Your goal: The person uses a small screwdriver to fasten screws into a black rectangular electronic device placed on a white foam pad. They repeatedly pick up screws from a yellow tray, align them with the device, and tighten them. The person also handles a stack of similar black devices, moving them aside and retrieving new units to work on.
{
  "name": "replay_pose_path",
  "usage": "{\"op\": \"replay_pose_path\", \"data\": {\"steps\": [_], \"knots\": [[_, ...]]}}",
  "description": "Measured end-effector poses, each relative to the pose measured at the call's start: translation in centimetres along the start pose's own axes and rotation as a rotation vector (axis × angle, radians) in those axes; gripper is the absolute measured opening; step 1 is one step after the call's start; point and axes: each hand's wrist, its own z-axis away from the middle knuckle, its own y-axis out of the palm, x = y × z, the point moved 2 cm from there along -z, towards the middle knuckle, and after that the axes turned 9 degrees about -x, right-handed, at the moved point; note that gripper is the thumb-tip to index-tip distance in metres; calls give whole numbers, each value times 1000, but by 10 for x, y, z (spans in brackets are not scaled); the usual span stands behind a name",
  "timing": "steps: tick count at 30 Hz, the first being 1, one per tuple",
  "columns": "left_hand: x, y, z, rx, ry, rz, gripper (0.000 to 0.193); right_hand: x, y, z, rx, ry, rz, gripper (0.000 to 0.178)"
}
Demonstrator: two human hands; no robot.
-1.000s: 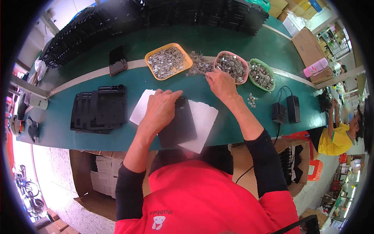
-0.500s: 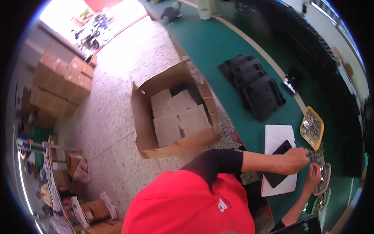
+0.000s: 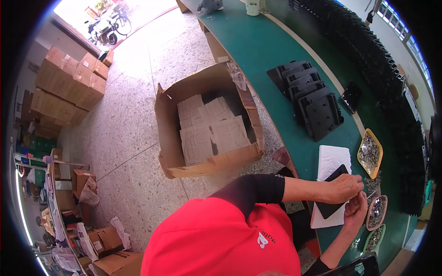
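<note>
Both my hands meet over the right edge of a white foam block on the green table. My left hand reaches across a flat black panel lying tilted on the foam, its fingers pinched together. Just below it, my right hand has curled fingers close to the left fingertips. A thin pale sliver shows beside the fingers; I cannot make out what either hand holds. Small metal pieces fill a yellow tray, a pink-rimmed tray and a green-rimmed tray to the right.
Several black plastic housings overlap on the table farther up, near a dark glossy piece. A large open carton with cardboard inside stands on the floor at left. Long rows of black parts line the right side. Stacked cartons stand far left.
My right hand has moved up and left to meet the left fingers. My left hand has shifted very slightly. The view has swung a little and is sharper.
</note>
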Motion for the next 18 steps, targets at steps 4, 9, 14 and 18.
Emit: {"op": "replay_pose_path", "data": {"steps": [4,9,14,18], "knots": [[6,4,7,36,13,-11,9,4,23,24,-153,-59,146,6],[5,-36,-2,-24,-121,180,13,7,44,23,-94,-60,354,16],[27,-64,4,78,-578,214,15,5,9,13,-246,-553,794,15],[22,-67,1,113,-738,342,15,-1,1,15,-357,-690,994,20]]}}
